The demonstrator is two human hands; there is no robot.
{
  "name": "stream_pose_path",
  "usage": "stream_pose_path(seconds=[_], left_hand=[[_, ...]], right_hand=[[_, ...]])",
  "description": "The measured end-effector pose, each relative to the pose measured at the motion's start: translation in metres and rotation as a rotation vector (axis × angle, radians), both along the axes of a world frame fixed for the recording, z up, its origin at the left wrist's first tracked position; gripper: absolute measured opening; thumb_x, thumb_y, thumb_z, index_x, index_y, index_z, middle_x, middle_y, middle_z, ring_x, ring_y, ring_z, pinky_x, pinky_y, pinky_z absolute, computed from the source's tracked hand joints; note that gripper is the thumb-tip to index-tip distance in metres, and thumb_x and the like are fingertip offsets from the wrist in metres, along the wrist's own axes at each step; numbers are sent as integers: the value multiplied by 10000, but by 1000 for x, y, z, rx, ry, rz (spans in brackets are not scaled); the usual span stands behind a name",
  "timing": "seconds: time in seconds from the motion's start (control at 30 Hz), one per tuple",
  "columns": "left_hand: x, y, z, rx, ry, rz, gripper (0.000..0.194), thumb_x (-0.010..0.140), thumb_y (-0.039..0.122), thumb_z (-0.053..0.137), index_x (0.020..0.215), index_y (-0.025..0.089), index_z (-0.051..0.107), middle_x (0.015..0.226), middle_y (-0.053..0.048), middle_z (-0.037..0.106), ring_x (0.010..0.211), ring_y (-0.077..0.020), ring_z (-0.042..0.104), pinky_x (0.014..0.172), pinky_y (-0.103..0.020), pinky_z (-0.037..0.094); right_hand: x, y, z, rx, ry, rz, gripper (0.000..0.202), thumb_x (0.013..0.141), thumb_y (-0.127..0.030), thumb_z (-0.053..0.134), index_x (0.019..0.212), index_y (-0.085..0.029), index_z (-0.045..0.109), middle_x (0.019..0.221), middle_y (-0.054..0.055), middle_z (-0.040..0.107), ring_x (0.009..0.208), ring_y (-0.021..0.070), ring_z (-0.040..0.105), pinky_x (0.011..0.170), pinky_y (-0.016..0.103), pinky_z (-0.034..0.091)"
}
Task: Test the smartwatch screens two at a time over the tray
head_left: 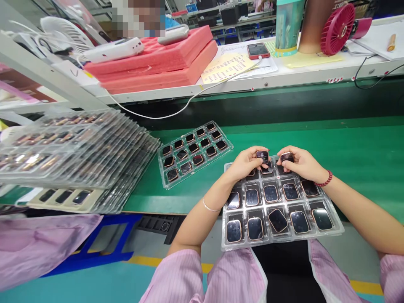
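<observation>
My left hand (251, 162) holds a dark square watch face (262, 157) with a gold rim between thumb and fingers. In my right hand (299, 162) is another such watch face (287, 157), pinched over the back row of the tray. Both hands are above the far edge of a clear plastic tray (280, 240), which sticks out past the table's front edge. Rows of similar watch faces lie in its pockets; one in the front row (278, 220) sits turned askew. My fingers partly hide the back-row pockets.
A second filled tray (195, 154) lies left of centre on the green table (362, 155). Tall stacked trays (123, 155) stand at the left. Above is a shelf (303, 78) with red foam (151, 63), a phone (258, 50) on a white cable and a fan (337, 29).
</observation>
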State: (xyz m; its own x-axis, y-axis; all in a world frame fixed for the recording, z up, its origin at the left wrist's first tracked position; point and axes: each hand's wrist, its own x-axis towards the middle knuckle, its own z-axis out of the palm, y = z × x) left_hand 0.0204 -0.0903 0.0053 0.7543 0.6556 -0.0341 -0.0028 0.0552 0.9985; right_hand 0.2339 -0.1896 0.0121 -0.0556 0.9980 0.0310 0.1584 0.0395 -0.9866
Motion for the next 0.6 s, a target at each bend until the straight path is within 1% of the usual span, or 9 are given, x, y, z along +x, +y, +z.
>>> stream_pose_path(seconds=[0.13,0.2,0.27,0.33,0.4,0.53,0.6], left_hand=[[0,1,-1,-4,16,2,485,758,181,689,1232,146,595,1081,-106,735,810,-164,742,641,-223,516],[0,1,-1,1,18,-2,496,753,189,703,1235,148,595,1086,-105,732,822,-167,741,650,-226,523],[0,1,-1,19,14,-2,457,781,249,717,1213,146,606,1071,-104,734,804,-162,737,647,-227,524],[0,1,0,38,10,2,396,828,334,703,1163,139,624,1030,-104,739,759,-152,729,630,-228,517],[0,1,1,46,4,3,379,847,388,691,1125,136,632,997,-103,742,730,-150,722,611,-229,508],[0,0,2,46,-4,-3,446,788,385,757,1143,149,627,1039,-99,733,762,-165,722,598,-234,505],[0,0,2,52,3,-2,430,802,411,746,1122,145,637,1027,-101,734,754,-162,714,590,-232,493]], right_hand=[[0,0,-1,28,5,13,331,739,-194,692,1060,-228,623,979,45,739,738,184,710,707,368,615],[0,1,-2,19,1,2,345,743,-202,701,1080,-221,632,1037,63,738,777,194,729,726,371,621],[1,1,-2,-2,12,0,308,781,-246,700,1082,-215,648,1030,71,740,777,196,737,715,364,628],[1,0,-2,-22,32,11,260,826,-300,690,1069,-212,666,971,67,746,735,187,734,693,357,635],[1,0,-1,-28,40,21,246,841,-321,695,1062,-217,678,947,63,750,711,181,730,694,362,644],[0,-1,0,1,15,9,299,789,-282,753,1076,-227,685,1039,69,759,778,205,748,745,386,652],[0,-1,0,-8,17,18,281,806,-307,743,1069,-222,693,1018,70,760,754,199,744,742,389,651]])
